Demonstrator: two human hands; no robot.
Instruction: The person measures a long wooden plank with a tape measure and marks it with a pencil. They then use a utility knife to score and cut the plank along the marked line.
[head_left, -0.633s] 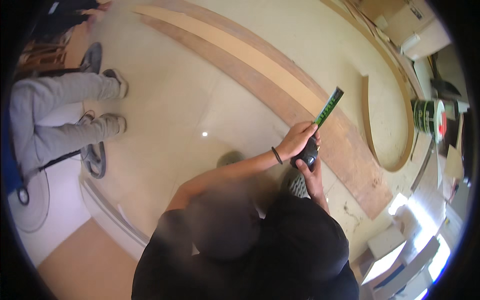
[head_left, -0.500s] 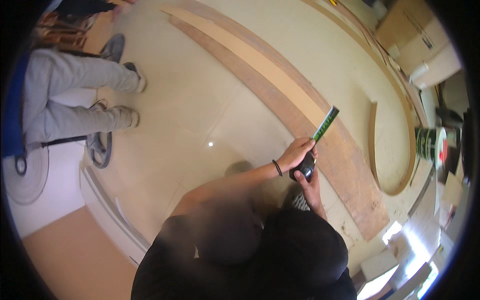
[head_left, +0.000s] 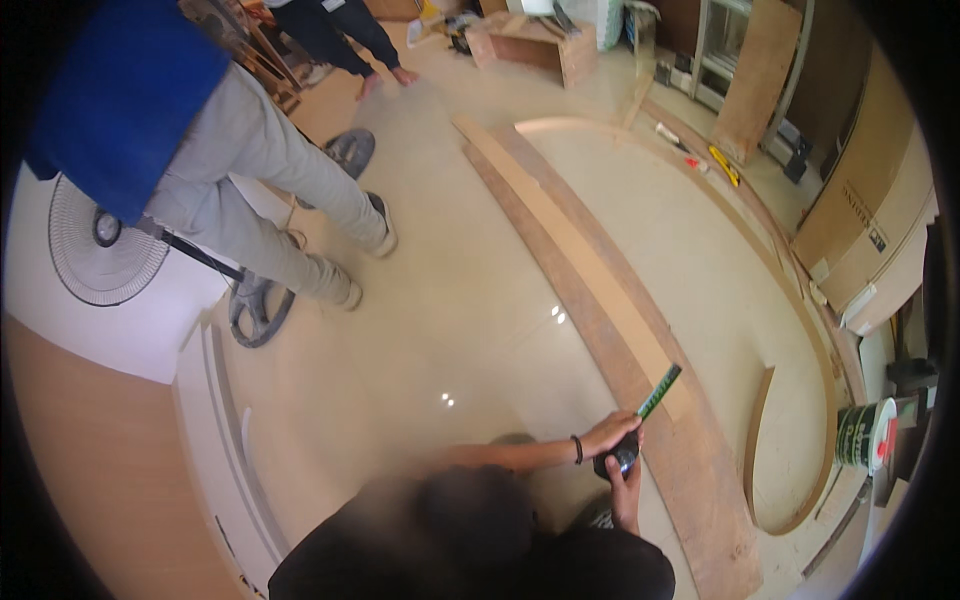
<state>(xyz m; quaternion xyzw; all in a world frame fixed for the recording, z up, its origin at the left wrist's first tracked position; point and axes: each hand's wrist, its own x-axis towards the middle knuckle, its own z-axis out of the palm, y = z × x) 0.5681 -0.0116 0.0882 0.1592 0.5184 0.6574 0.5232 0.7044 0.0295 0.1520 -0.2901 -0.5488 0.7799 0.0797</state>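
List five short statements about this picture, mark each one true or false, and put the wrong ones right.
1. The left hand and right hand are both on the tape measure. True.
2. The blade is fully wound in. False: a length of green blade sticks out.
3. A black band is on the left wrist. True.
4. The fan is at the picture's right edge. False: the fan is at the left, near someone in grey trousers.
5. A bucket is at the picture's right. True.
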